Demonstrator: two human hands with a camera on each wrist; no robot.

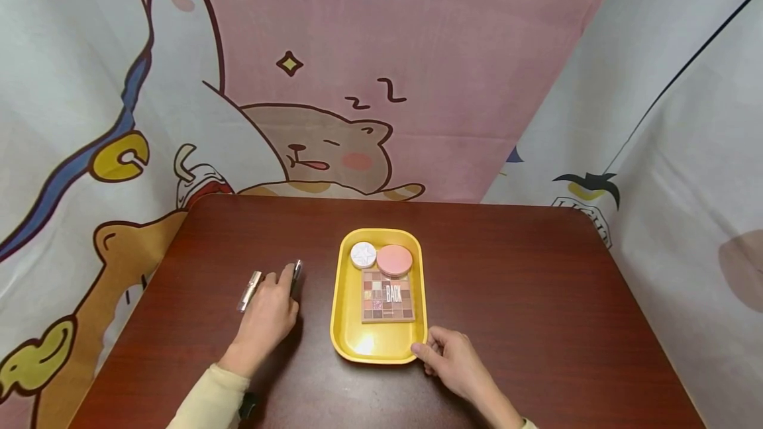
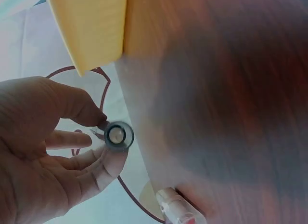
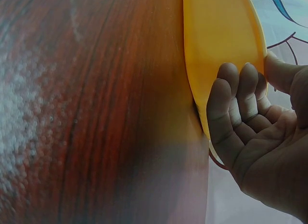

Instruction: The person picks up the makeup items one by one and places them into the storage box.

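Note:
My left hand (image 1: 269,313) pinches a slim dark cosmetic tube (image 1: 297,275) between thumb and fingers, left of the tray. Seen end-on in the left wrist view, that tube (image 2: 118,135) has a clear ring round a pale centre. Beside this hand lies a small clear-ended lipstick tube (image 1: 250,291), with a bit of red showing inside it (image 2: 180,208). At the tray's near right corner my right hand (image 1: 456,359) holds the yellow tray (image 1: 346,323), thumb on the rim and fingers curled against the outer wall (image 3: 216,31).
Inside the tray are a white round compact (image 1: 363,255), a pink round compact (image 1: 395,260) and an eyeshadow palette (image 1: 387,298) marked BACK. The brown table (image 1: 524,283) ends at a cartoon-printed curtain (image 1: 417,32) behind it.

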